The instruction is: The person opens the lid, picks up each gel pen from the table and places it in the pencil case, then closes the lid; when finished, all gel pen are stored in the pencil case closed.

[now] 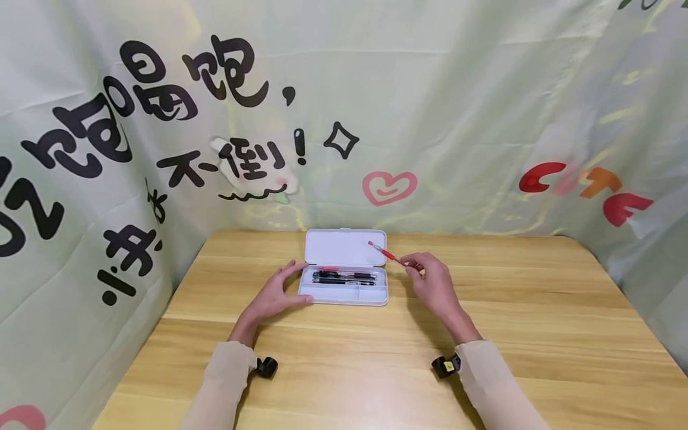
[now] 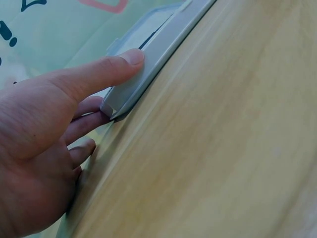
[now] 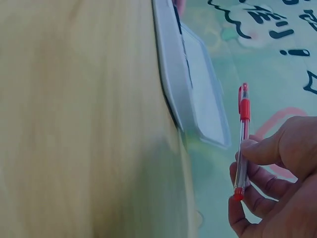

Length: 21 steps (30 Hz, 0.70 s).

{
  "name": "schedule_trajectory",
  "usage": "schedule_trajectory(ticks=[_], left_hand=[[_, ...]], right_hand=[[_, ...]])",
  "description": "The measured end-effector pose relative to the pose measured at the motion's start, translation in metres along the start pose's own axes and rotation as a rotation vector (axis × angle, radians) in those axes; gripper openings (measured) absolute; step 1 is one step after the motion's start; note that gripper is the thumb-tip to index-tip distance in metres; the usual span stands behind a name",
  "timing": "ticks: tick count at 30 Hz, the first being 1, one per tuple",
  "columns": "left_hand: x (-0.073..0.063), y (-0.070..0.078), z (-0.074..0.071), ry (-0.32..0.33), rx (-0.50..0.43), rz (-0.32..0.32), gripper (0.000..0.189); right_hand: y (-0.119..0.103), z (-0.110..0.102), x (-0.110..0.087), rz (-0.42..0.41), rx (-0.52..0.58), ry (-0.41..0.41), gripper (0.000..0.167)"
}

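Note:
A white pencil case (image 1: 330, 294) lies with its lid (image 1: 338, 248) up on the wooden table. Several pens (image 1: 344, 277), dark ones and a red one among them, lie in its long back compartment. My left hand (image 1: 275, 294) holds the case at its left end, thumb (image 2: 130, 58) on the front side and fingers round the corner. To the right of the case, my right hand (image 1: 430, 280) pinches a red pen (image 3: 244, 111) with a clear barrel between thumb and fingers. The pen's capped end points up and left, overlapping the lid in the head view.
The wooden table (image 1: 344, 370) stretches to both sides and in front of the case. A pale printed cloth (image 1: 457, 119) with black characters hangs behind and at the sides. Black wrist cameras (image 1: 266, 367) sit near both sleeves.

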<state>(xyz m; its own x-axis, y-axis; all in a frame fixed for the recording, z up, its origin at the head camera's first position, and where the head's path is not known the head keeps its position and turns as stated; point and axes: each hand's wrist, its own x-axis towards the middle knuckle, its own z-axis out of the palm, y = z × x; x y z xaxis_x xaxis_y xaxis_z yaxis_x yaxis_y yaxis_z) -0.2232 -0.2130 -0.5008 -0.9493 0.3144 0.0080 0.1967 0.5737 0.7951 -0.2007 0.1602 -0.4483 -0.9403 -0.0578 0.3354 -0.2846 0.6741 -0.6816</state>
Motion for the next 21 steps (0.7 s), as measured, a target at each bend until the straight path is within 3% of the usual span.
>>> schedule_trajectory(ticks=[9, 21], left_hand=[[0.0, 0.001, 0.001, 0.003, -0.018, -0.021, 0.088], [0.0, 0.002, 0.002, 0.005, -0.012, -0.023, 0.089]], right_hand=[[-0.014, 0.029, 0.009, -0.024, 0.045, -0.059, 0.015], [-0.032, 0.057, 0.032, -0.071, -0.005, -0.202, 0.01]])
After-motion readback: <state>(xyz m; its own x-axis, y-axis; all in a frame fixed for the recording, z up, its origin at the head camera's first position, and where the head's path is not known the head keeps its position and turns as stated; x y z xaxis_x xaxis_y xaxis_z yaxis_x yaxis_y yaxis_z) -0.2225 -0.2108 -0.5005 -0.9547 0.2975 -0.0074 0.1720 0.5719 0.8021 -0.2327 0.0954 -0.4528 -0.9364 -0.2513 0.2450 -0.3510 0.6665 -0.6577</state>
